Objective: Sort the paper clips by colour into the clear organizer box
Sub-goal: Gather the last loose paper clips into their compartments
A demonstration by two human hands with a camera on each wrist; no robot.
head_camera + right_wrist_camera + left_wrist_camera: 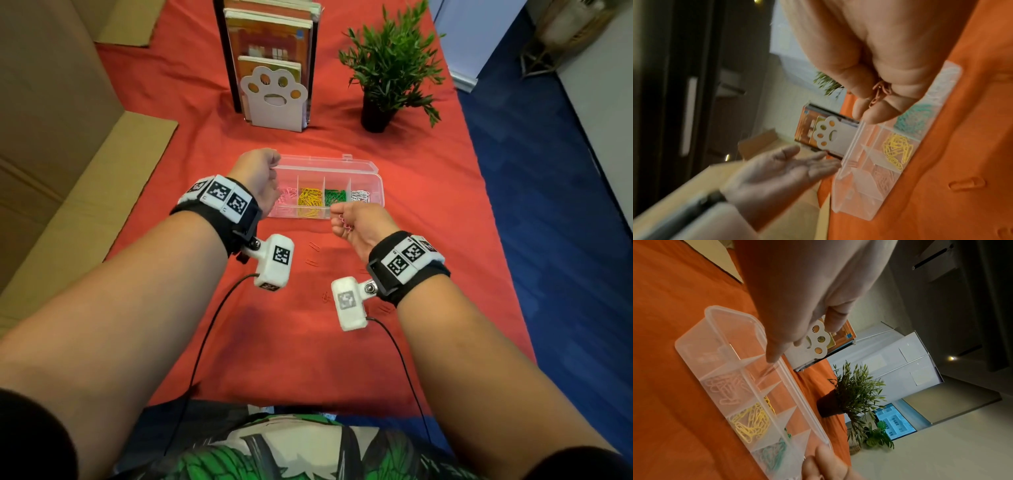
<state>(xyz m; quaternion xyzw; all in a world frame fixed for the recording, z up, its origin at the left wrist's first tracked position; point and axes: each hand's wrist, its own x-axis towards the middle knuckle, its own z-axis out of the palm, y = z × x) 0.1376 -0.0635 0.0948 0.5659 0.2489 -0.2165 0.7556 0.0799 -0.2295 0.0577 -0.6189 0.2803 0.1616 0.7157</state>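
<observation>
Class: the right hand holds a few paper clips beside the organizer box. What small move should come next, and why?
Probably carry the right hand over the leftmost compartment and drop its red paper clips there. The organizer box already holds pink, yellow, green and white clips apart, and that end cell looks empty.

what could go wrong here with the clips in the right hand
The right hand holds several red clips loosely bunched; some could drop into the green or yellow compartment below. More red clips on the cloth nearly match it and could be missed.
</observation>
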